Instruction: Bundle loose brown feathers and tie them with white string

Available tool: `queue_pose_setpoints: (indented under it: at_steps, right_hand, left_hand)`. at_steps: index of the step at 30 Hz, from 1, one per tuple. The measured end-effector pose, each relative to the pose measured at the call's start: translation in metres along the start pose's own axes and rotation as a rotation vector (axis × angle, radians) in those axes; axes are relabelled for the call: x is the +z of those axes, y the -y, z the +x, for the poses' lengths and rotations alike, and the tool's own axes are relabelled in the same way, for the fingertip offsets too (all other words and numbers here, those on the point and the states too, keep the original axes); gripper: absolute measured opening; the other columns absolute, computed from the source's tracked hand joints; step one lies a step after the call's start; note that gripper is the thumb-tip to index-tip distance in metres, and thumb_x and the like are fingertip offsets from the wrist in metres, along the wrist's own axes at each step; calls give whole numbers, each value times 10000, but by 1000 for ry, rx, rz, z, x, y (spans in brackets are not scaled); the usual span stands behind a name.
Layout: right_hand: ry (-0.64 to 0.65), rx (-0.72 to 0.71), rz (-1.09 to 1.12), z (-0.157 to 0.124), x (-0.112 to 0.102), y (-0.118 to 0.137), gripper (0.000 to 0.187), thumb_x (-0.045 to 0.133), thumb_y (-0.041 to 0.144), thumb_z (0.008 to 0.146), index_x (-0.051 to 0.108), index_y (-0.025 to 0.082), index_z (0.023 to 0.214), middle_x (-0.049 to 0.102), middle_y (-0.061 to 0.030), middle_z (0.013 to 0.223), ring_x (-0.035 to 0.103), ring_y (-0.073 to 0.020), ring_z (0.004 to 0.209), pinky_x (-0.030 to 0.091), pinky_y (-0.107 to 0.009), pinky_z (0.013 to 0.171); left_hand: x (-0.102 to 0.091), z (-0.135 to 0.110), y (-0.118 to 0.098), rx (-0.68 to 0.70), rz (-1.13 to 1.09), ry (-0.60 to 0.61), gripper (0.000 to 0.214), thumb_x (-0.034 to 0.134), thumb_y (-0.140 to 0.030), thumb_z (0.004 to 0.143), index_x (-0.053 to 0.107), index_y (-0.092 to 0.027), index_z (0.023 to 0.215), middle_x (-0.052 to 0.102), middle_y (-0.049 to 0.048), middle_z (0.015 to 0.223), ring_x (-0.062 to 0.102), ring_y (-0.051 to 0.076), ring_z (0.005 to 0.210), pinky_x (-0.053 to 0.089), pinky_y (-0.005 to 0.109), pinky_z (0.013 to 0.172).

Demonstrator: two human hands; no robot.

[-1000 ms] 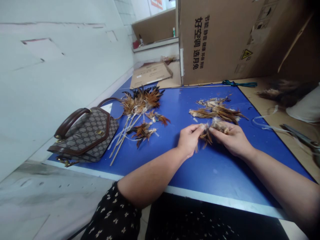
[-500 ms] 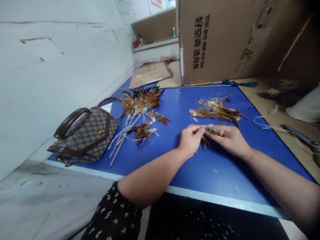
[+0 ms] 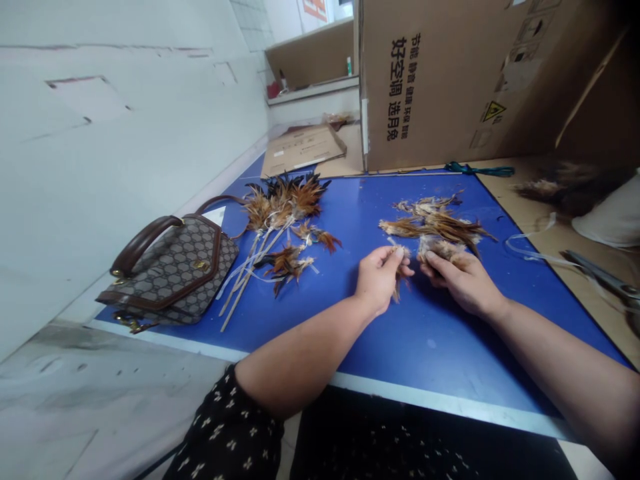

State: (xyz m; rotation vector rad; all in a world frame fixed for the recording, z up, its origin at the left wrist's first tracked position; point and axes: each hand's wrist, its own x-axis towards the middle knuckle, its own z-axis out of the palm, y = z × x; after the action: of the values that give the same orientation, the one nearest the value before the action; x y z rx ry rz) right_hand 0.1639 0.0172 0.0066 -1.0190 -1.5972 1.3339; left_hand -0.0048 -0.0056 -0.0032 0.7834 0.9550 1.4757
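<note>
My left hand point(image 3: 379, 277) pinches a small tuft of brown feathers point(image 3: 399, 285), whose tips hang below the fingers. Close by on the right, my right hand point(image 3: 463, 277) is closed on a bunch of feathers point(image 3: 434, 248) with pale, fluffy ends. A narrow gap lies between the two hands. Just beyond them, a loose pile of brown feathers point(image 3: 433, 223) rests on the blue table point(image 3: 280, 333). To the left lie feathers tied on sticks point(image 3: 283, 200) and smaller feather bundles point(image 3: 287, 263) with white ties.
A patterned handbag point(image 3: 175, 273) stands at the left by the white wall. Behind the table rises a large cardboard box point(image 3: 445, 87), with a flattened carton point(image 3: 303, 148) beside it. Scissors point(image 3: 605, 273), white strips and a green cord point(image 3: 480, 169) lie at the right.
My hands have moved apart. A small tuft is now separate in my left hand, while the larger bunch stays in my right.
</note>
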Motion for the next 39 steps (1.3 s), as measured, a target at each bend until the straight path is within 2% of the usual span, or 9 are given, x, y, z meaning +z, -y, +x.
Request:
queue_pose_setpoints:
  at_steps: [4,7,12,16,21,25,30,33,39]
  right_hand:
    - [-9,-38,12,-5,4,10,420,726,589,909,600,198,822,560,2,695,457,-114,584,351,-257,513]
    - [53,-44,10,-7,7,13,377,747,556,906,630,197,902,575,4,715,477,-117,618,372,-256,550]
    - [155,11,29,-6,5,10,395,707,563,932,645,182,847,563,0,708,438,-103,593,323,-250,516]
    - [174,94,50,-4,2,2,442,710,601,906,658,172,818,571,-10,685,434,-104,566,289,-249,490]
    - [189,129,47,-4,2,-2,512,690,598,917,545,183,653,492,11,564,385,-93,508,274,-259,484]
    - [186,135,62,-4,5,2,520,682,620,904,547,185,655,495,9,559,390,-95,500,278,-257,474]
    - [221,118,35,-5,5,2,504,670,630,913,602,176,704,520,-2,580,407,-105,518,293,-260,481]
    - [200,139,54,-4,2,0,484,700,628,895,643,168,755,554,-12,618,410,-103,525,279,-256,474]
    - [56,156,213,-1,-1,3,378,790,529,856,653,178,836,529,11,643,371,-84,519,215,-243,461]
  left_hand:
    - [3,-3,-2,-1,-75,29,423,878,-503,736,676,-152,860,610,-19,710,457,58,530,374,247,538]
    - [1,-1,0,15,-36,22,420,864,-522,752,685,-151,834,601,-19,695,453,61,543,349,255,548]
    - [-2,0,1,46,28,20,387,848,-523,770,721,-158,793,564,-36,616,492,80,586,387,254,619]
    - [0,-3,0,9,-69,89,373,895,-478,722,776,-155,867,697,8,752,584,105,676,468,273,717]
    - [1,-5,0,-12,-83,139,359,912,-432,713,800,-165,927,772,54,914,685,165,839,524,348,900]
    - [0,-7,0,22,11,153,325,890,-435,742,782,-169,896,747,35,857,649,141,780,517,307,824]
    - [0,-8,0,-39,9,189,389,863,-514,766,717,-172,876,660,-4,694,570,114,634,468,279,688]
    - [-1,-3,-3,-19,-78,140,421,875,-529,745,679,-171,848,641,-10,707,550,104,623,437,269,664]
    - [-8,10,-15,97,-128,-99,370,856,-475,786,645,-174,827,610,-28,735,516,92,662,402,256,699]
